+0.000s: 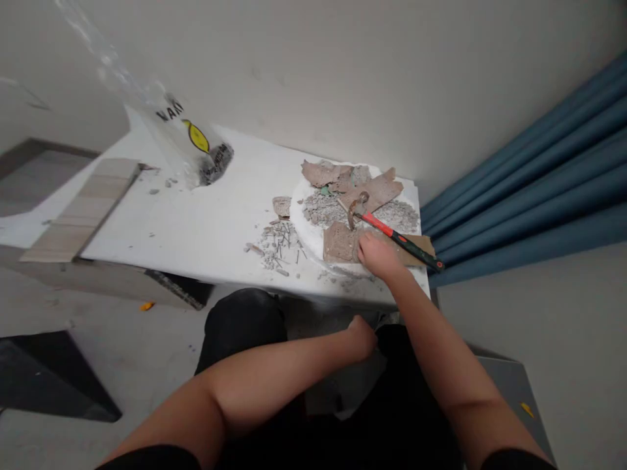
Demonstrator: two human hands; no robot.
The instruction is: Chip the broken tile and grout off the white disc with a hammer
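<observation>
My right hand [378, 254] is closed, its fingers curled down at the near edge of a white round slab [308, 238], against a rough brown-grey flat piece [340, 243]; what its fingertips pinch is hidden. Just beyond it lies a claw hammer [379, 225] with a red and black handle and a rusty-looking head. Brown torn sheets [377, 192] and grey crumbled rubble [323, 209] cover the slab. Below the table edge, over my lap, my left hand [362, 339] is closed at the top of a greyish translucent plastic bag [350, 388].
Loose nails and grey bits [281, 245] are scattered on the white table [215, 222]. A clear printed bag [196, 143] with dark contents stands at the back left. A wood-patterned plank [93, 209] lies at left. Blue curtains [533, 156] hang at right beside the table.
</observation>
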